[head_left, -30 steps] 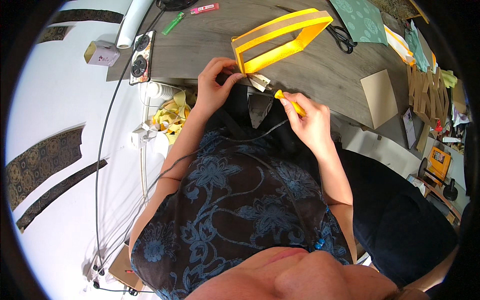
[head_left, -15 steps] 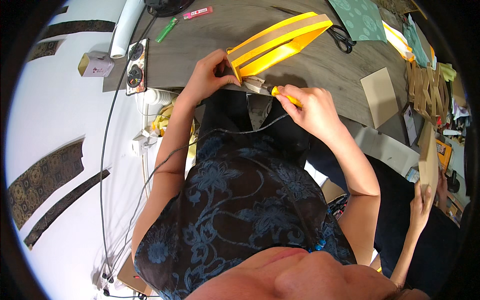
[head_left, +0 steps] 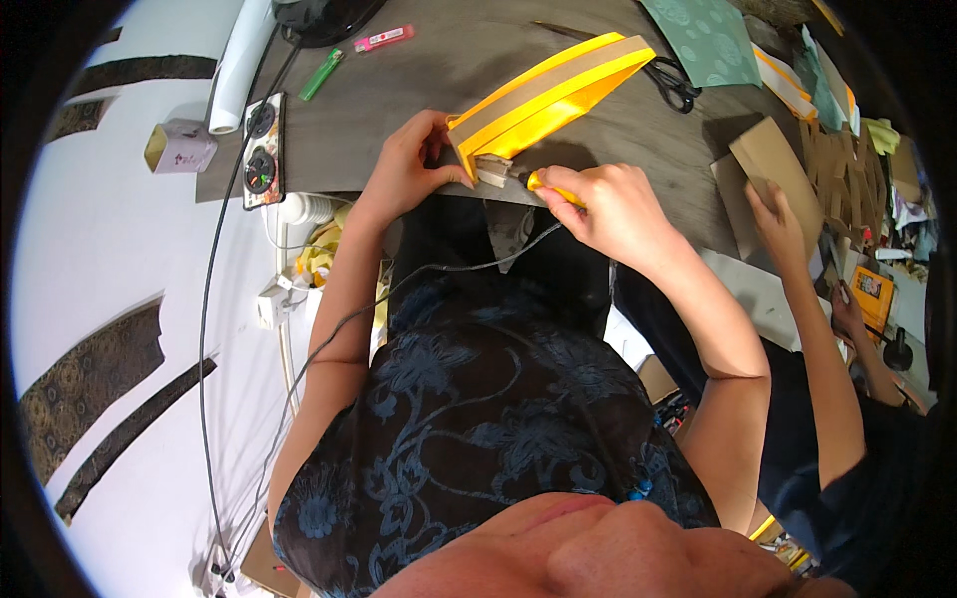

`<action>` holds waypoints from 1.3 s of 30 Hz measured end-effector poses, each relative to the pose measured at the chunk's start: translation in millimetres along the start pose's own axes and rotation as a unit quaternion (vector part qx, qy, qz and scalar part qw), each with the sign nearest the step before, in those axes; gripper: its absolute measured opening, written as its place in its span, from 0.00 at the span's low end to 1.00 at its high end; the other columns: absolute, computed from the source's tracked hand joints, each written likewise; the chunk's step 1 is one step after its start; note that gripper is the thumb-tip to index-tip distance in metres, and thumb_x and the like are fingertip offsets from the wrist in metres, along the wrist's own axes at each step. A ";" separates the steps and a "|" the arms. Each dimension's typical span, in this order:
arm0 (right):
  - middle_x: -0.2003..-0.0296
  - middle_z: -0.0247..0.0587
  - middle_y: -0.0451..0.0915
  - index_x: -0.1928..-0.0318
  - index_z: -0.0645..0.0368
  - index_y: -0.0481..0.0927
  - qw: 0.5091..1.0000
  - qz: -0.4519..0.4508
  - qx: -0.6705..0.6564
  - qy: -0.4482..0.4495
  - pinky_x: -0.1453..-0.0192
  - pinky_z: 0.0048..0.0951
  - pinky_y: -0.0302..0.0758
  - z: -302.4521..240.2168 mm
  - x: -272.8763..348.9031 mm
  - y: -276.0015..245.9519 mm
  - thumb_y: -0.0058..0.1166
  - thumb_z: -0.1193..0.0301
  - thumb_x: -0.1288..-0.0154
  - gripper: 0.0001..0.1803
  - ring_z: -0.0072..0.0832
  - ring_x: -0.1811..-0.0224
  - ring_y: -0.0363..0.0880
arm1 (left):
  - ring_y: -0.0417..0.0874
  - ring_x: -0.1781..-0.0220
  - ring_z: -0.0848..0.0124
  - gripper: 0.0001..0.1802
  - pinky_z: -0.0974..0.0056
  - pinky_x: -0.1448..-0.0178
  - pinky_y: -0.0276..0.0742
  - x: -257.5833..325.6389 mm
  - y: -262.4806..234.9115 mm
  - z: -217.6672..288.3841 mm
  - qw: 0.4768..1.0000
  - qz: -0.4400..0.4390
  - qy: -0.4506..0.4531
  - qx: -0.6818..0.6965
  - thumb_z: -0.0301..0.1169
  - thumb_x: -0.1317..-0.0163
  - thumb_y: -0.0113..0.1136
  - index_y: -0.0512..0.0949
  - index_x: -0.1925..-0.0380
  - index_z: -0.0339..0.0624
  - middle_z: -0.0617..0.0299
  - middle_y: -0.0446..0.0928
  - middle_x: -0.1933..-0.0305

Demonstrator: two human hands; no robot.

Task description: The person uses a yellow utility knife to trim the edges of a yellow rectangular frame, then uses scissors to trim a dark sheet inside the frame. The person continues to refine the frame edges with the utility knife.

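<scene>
At the table's near edge, my left hand [head_left: 414,164] pinches the near end of a long frame [head_left: 543,100] of tan board edged in shiny yellow material. The frame slants up and away to the right, its far end raised off the table. My right hand [head_left: 613,204] is closed around a yellow-handled corded tool [head_left: 558,186], much like a soldering iron, with its dark tip pointing left. Between the tip and my left thumb is a small folded beige piece [head_left: 491,170], against the frame's lower end. Whether the tip touches it, I cannot tell.
The black cord [head_left: 439,266] trails across my lap. On the table [head_left: 349,130] are scissors [head_left: 676,85], a green lighter [head_left: 321,75], a pink item [head_left: 384,39] and green patterned sheet [head_left: 703,45]. On the right, a co-worker's hand [head_left: 780,219] holds a tan board [head_left: 783,174].
The frame has turned slightly, so its open middle no longer shows. My right hand and the tool have shifted slightly left. The co-worker's hand has brought the tan board up over the table.
</scene>
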State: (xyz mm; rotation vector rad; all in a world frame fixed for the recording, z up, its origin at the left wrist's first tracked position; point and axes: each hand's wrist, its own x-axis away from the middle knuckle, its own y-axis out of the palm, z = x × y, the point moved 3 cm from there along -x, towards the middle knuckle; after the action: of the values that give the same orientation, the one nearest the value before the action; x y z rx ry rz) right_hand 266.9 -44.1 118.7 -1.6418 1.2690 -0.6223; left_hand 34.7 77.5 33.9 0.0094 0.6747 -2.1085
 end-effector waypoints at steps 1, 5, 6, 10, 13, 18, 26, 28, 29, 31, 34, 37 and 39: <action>0.79 0.45 0.83 0.59 0.52 0.85 1.000 -0.002 -0.007 -0.003 0.70 0.43 0.82 0.0 0.0 0.5 0.62 0.65 0.28 0.06 0.44 0.74 0.87 | 0.71 0.67 0.73 0.34 0.67 0.62 0.72 0.3 0.3 0.1 1.000 0.005 0.008 0.003 0.34 0.57 0.89 0.78 0.52 0.40 0.65 0.74 0.66; 0.76 0.46 0.85 0.55 0.54 0.87 1.000 -0.010 -0.012 0.010 0.70 0.43 0.80 1.1 4.2 2.7 0.64 0.65 0.29 0.08 0.45 0.74 0.86 | 0.71 0.67 0.76 0.35 0.68 0.63 0.71 1.6 2.5 -5.2 0.998 0.005 -0.039 0.044 0.35 0.57 0.89 0.79 0.52 0.39 0.67 0.71 0.67; 0.77 0.46 0.84 0.55 0.54 0.86 1.000 -0.019 -0.005 0.014 0.71 0.43 0.80 1.5 5.3 3.6 0.64 0.65 0.29 0.08 0.45 0.74 0.85 | 0.70 0.68 0.77 0.34 0.68 0.64 0.70 2.2 2.6 -5.2 0.999 0.012 -0.033 0.037 0.34 0.57 0.89 0.78 0.53 0.38 0.67 0.70 0.68; 0.78 0.46 0.84 0.56 0.52 0.86 1.000 0.001 -0.007 0.014 0.72 0.43 0.79 2.9 6.4 6.4 0.64 0.64 0.28 0.08 0.45 0.75 0.85 | 0.69 0.70 0.76 0.32 0.69 0.66 0.68 2.9 3.4 -6.6 1.000 0.009 -0.016 0.013 0.31 0.57 0.88 0.77 0.55 0.37 0.66 0.69 0.69; 0.81 0.48 0.81 0.61 0.59 0.82 1.000 -0.002 -0.022 0.020 0.71 0.45 0.80 5.0 6.5 9.7 0.59 0.62 0.26 0.13 0.49 0.77 0.84 | 0.68 0.71 0.76 0.32 0.69 0.67 0.67 2.2 3.2 -7.6 1.000 0.005 -0.024 0.016 0.30 0.58 0.88 0.77 0.56 0.37 0.65 0.69 0.70; 0.83 0.50 0.79 0.64 0.61 0.79 0.998 0.015 -0.025 0.048 0.71 0.48 0.78 5.6 7.5 12.1 0.61 0.61 0.27 0.16 0.51 0.78 0.82 | 0.78 0.60 0.74 0.27 0.71 0.58 0.73 1.6 2.2 -0.8 0.997 -0.045 -0.024 0.056 0.24 0.53 0.84 0.83 0.52 0.36 0.63 0.78 0.55; 0.79 0.46 0.83 0.60 0.58 0.82 0.994 -0.023 -0.050 0.096 0.68 0.46 0.79 3.1 3.1 5.5 0.65 0.61 0.28 0.13 0.49 0.73 0.85 | 0.82 0.43 0.63 0.15 0.61 0.37 0.75 -8.3 -5.1 -4.1 0.977 -0.163 -0.029 0.137 0.19 0.47 0.78 0.88 0.59 0.39 0.61 0.84 0.49; 0.79 0.47 0.83 0.60 0.57 0.82 0.993 -0.017 -0.056 0.105 0.68 0.47 0.79 1.2 3.6 3.3 0.65 0.62 0.28 0.12 0.50 0.73 0.85 | 0.82 0.45 0.62 0.14 0.60 0.37 0.75 -9.0 -4.9 -6.5 0.975 -0.168 -0.033 0.141 0.19 0.47 0.78 0.87 0.60 0.39 0.62 0.85 0.52; 0.79 0.47 0.83 0.60 0.57 0.81 0.993 -0.009 -0.059 0.106 0.67 0.47 0.79 -0.1 4.4 2.6 0.65 0.62 0.28 0.12 0.50 0.73 0.85 | 0.82 0.45 0.62 0.13 0.60 0.37 0.75 -8.9 -4.7 -7.1 0.975 -0.165 -0.036 0.147 0.19 0.47 0.78 0.87 0.61 0.39 0.62 0.85 0.54; 0.79 0.47 0.83 0.60 0.57 0.81 0.986 -0.005 -0.093 0.139 0.67 0.47 0.79 -0.8 6.5 4.0 0.65 0.62 0.28 0.11 0.51 0.72 0.85 | 0.82 0.46 0.63 0.13 0.60 0.38 0.76 -8.4 -3.9 -6.8 0.975 -0.162 -0.037 0.148 0.19 0.47 0.77 0.87 0.61 0.39 0.62 0.85 0.55; 0.77 0.49 0.83 0.61 0.58 0.80 0.980 0.018 -0.118 0.161 0.66 0.48 0.79 -0.2 8.1 7.6 0.64 0.63 0.28 0.11 0.52 0.72 0.85 | 0.83 0.48 0.63 0.12 0.59 0.40 0.76 -7.8 -3.9 -5.4 0.977 -0.159 -0.031 0.139 0.20 0.46 0.77 0.87 0.62 0.38 0.62 0.85 0.55; 0.76 0.51 0.83 0.61 0.58 0.79 0.974 0.048 -0.141 0.169 0.66 0.48 0.80 3.2 8.7 9.3 0.64 0.64 0.27 0.12 0.53 0.70 0.86 | 0.83 0.49 0.63 0.10 0.60 0.42 0.76 -8.5 -3.9 -6.3 0.977 -0.159 -0.006 0.142 0.21 0.45 0.77 0.86 0.63 0.39 0.61 0.85 0.55; 0.73 0.52 0.84 0.62 0.60 0.78 0.974 0.033 -0.151 0.166 0.65 0.47 0.80 3.0 10.2 9.9 0.63 0.65 0.27 0.12 0.52 0.68 0.88 | 0.83 0.48 0.63 0.09 0.61 0.43 0.76 -7.9 -4.2 -8.5 0.977 -0.158 0.000 0.141 0.23 0.44 0.77 0.87 0.64 0.40 0.59 0.84 0.54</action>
State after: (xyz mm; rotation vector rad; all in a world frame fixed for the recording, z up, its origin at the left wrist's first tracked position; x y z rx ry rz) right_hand 268.3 -52.7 107.1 -1.7806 1.7245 -0.7115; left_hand 34.2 89.4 30.5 0.0633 0.3911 -2.4966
